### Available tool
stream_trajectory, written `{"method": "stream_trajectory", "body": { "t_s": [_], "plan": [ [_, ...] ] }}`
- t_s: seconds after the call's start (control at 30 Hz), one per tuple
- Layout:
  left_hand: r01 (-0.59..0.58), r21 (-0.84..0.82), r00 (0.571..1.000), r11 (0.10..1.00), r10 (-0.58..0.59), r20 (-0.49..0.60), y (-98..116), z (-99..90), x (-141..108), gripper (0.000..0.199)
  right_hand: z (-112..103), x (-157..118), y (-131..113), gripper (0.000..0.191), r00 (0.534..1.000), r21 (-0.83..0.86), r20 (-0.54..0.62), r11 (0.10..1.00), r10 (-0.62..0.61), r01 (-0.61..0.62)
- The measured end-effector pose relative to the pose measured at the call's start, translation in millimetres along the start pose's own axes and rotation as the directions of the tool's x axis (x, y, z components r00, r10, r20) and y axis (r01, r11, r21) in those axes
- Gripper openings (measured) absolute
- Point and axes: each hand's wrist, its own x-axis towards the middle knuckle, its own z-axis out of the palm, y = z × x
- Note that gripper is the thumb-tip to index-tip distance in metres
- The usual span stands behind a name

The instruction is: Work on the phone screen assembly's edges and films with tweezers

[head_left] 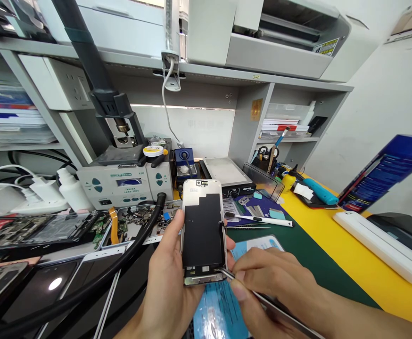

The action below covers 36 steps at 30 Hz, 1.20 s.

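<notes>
My left hand (172, 268) is wrapped round a phone screen assembly (204, 230), its back turned toward me. Silver metal shows along the top of that back, and black film covers the middle. A strip with small connectors runs along its lower end. Pinched in my right hand (266, 282) is a slim metal tool (280, 313), perhaps tweezers; its kind is not clear. The tool's tip meets the lower right corner of the screen assembly. Under both hands lies a light blue packet (216, 310).
A hot air station (128, 186) stands behind, its black hose (121, 263) crossing the left side over several phones. A toothbrush-like brush (259, 219) lies on the green mat (319, 263). At the right are a blue box (386, 174) and a white device (383, 247).
</notes>
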Motion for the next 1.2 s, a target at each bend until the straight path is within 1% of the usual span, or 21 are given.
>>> {"method": "stream_trajectory", "body": {
  "t_s": [0.07,0.2,0.27,0.4,0.5,0.77,0.8,1.0,1.2],
  "plan": [
    [-0.004,-0.001,1.000,1.000,0.004,0.006,-0.2,-0.6,-0.3,0.056,-0.1,0.5,-0.9,0.020,1.000,0.009,-0.016,1.000,0.009,-0.009],
    [-0.008,0.000,1.000,1.000,0.008,0.008,-1.3,-2.5,-2.0,0.057,-0.6,0.5,-2.3,0.018,0.999,0.027,-0.040,0.999,-0.018,0.019],
    [-0.012,-0.002,1.000,1.000,0.012,0.007,-1.8,-3.2,-2.4,0.057,-0.9,0.0,-2.7,0.018,0.999,0.017,-0.033,1.000,0.006,-0.005],
    [-0.004,-0.001,1.000,1.000,0.004,-0.001,-1.6,-2.7,-1.1,0.056,-1.2,0.7,-2.4,0.021,1.000,0.016,-0.023,1.000,0.000,0.001],
    [-0.006,-0.005,1.000,1.000,0.006,0.000,-0.8,-1.6,-0.4,0.057,-1.2,1.3,-1.7,0.021,1.000,0.005,-0.003,1.000,0.025,-0.024],
    [-0.004,-0.001,1.000,1.000,0.004,-0.001,0.0,2.2,-1.8,0.054,-0.5,-0.9,-2.8,0.018,0.999,-0.018,-0.033,1.000,0.014,-0.014],
    [-0.008,-0.002,1.000,1.000,0.008,0.000,0.2,2.5,-1.7,0.054,-0.7,-0.4,-3.1,0.019,0.999,-0.021,-0.031,0.999,0.025,-0.026],
    [0.008,-0.013,1.000,1.000,-0.008,-0.006,0.9,1.5,-0.8,0.053,-2.6,3.3,-4.8,0.019,1.000,-0.029,0.002,1.000,0.000,0.000],
    [0.011,-0.013,1.000,1.000,-0.011,-0.011,-0.3,-0.1,-1.2,0.053,-1.6,-0.1,-3.4,0.019,1.000,-0.022,0.008,1.000,-0.008,0.008]
  ]
}}
